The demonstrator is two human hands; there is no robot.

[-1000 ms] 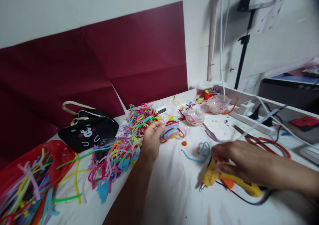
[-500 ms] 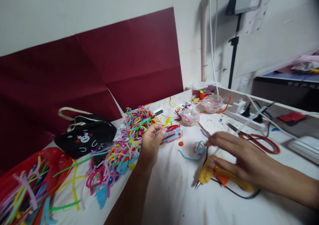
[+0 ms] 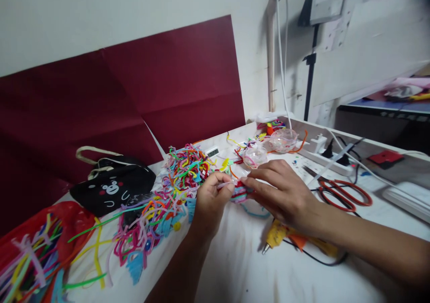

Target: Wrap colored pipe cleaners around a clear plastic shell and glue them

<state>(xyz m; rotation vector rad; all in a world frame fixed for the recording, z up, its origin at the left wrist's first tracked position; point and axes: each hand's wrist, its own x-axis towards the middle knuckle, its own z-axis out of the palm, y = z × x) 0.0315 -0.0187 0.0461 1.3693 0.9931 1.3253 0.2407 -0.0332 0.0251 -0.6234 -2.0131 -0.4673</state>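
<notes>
Pipe-cleaner piece (image 3: 239, 196), striped red, teal and pink, is clamped by left fingers (image 3: 225, 193) and right fingers (image 3: 264, 187).

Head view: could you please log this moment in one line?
left hand: pinching striped piece | right hand: fingers at striped piece | glue gun: on table | scissors: on table

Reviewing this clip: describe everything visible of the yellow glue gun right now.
The glue gun has a yellow, plastic-looking body with dark marks near the front, a bare metal nozzle and an orange part, probably the trigger. It lies on the white table, nozzle angled left and toward the wearer, handle running right. A black cord curves beside it. The right hand and forearm partly hide it from above; whether they touch it, I can't tell.
</notes>
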